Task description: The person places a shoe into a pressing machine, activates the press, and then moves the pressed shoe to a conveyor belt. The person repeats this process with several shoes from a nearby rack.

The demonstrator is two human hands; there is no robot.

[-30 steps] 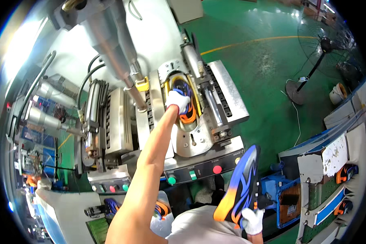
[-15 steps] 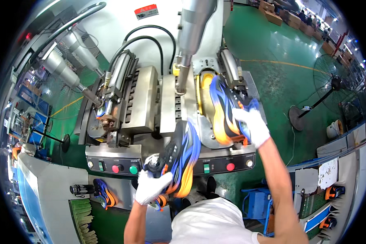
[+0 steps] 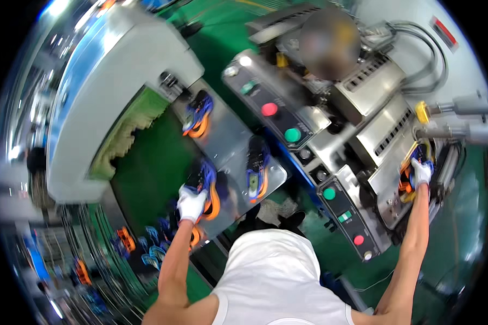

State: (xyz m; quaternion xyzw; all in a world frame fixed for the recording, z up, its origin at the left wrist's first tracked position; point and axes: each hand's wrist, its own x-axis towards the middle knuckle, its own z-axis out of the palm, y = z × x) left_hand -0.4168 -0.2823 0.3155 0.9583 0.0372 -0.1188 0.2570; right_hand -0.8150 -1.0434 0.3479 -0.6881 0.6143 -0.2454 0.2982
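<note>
My white-gloved left hand [image 3: 192, 204] is closed on the heel end of a dark blue sneaker [image 3: 209, 189] with an orange sole, over a metal shelf [image 3: 230, 143]. Farther along that shelf lie another sneaker [image 3: 199, 115] and a dark sneaker [image 3: 258, 168]. Stretched out to the right, my gloved right hand [image 3: 421, 173] grips a blue and orange sneaker [image 3: 406, 177] at the right station of the press machine [image 3: 382, 130]. The hand covers part of that shoe, and motion blurs its edges.
The machine's front panel [image 3: 287, 116] carries red and green buttons. Left of the shelf, a grey housing [image 3: 130, 59] has a bristle curtain [image 3: 130, 127] over a green belt [image 3: 154, 157]. More shoes [image 3: 126, 239] sit on a rack at lower left. Metal cylinders [image 3: 455, 130] jut in at right.
My view has swung left, toward the shelf. My left hand has carried its sneaker from in front of the machine to the shelf. My right hand stays with its sneaker at the machine.
</note>
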